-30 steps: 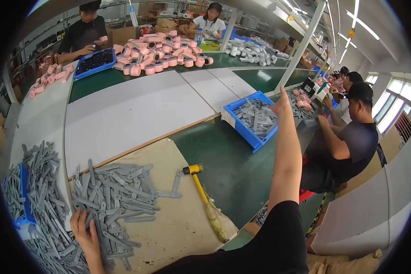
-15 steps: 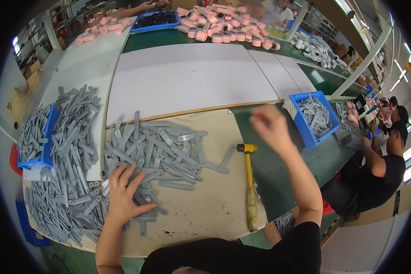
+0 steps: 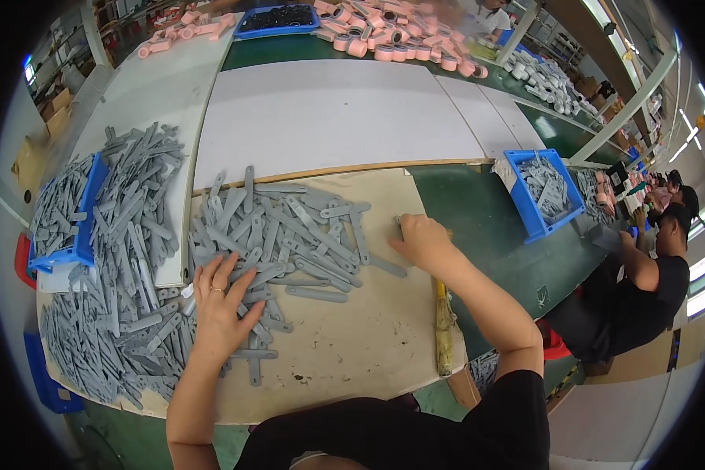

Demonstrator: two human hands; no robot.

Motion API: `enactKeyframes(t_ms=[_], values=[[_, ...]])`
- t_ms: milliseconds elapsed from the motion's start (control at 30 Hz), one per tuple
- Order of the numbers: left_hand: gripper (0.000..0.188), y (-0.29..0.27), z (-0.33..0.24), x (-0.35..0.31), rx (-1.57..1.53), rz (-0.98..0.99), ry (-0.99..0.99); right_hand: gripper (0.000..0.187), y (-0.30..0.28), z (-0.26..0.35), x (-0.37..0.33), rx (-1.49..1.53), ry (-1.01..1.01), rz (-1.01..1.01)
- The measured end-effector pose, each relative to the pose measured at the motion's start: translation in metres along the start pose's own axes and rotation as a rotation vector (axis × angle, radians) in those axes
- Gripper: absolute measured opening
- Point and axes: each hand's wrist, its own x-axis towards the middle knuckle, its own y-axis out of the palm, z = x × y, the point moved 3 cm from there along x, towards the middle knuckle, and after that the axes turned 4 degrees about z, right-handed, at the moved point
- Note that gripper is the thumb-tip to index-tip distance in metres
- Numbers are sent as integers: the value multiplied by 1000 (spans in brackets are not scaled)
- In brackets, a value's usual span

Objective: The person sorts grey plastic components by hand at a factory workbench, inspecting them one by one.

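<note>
My left hand (image 3: 224, 313) rests with spread fingers on the near left edge of a loose pile of flat grey strips (image 3: 289, 227), which have rounded ends and look like handle pieces. My right hand (image 3: 424, 244) is closed at the right of this pile, beside the hammer. The tip of a grey strip (image 3: 398, 220) shows at its curled fingers; the rest is hidden. Below the right wrist, the worn yellow handle of the hammer (image 3: 444, 337) lies on the brown board (image 3: 368, 345), its head covered by my hand and forearm.
More grey strips (image 3: 133, 313) heap at the left, around a blue bin (image 3: 92, 211). Another blue bin (image 3: 534, 227) of grey parts stands at the right. Pink parts (image 3: 399, 35) and a blue tray (image 3: 278, 33) of black pieces lie at the back. A co-worker (image 3: 658, 274) sits at the right.
My right hand has come down and left from above the green surface to the strip beside the hammer, and its fingers have closed. My left hand stays on the pile. The view has shifted slightly.
</note>
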Motion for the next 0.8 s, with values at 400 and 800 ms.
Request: enactKeyframes(t_ms=[400,800], values=[[47,2,1,-3,19,-8,15,31,5,16,14,801,19,14],[42,2,0,-3,38,-72,34,30,16,40,20,441,-76,10]])
